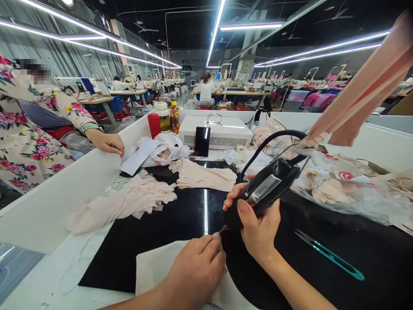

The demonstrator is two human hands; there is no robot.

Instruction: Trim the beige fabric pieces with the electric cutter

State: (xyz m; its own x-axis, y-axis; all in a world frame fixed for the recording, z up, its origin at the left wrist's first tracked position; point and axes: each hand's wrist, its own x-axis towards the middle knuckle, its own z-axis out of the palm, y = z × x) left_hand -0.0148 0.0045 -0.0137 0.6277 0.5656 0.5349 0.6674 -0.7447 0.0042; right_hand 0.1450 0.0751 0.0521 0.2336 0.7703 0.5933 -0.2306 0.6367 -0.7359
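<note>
My right hand [260, 228] is wrapped round a black corded hand tool [271, 183] with a metal plate on its side, held at a slant. The tool's narrow tip points down at the fingers of my left hand [201, 262]. With those fingers closed, my left hand pinches the edge of a pale fabric piece [158, 262] lying on the black mat [112, 254]. A pink fabric strip [364, 94] hangs down to the upper end of the tool and seems tied there. Teal thread snips [335, 256] lie on the mat to the right.
Two stacks of pale fabric, the left stack [125, 200] and the far stack [206, 174], lie beyond my hands. A phone [202, 142] leans against a white box [216, 129]. Plastic bags [348, 189] of fabric fill the right. A co-worker's hand [109, 144] rests at the left partition.
</note>
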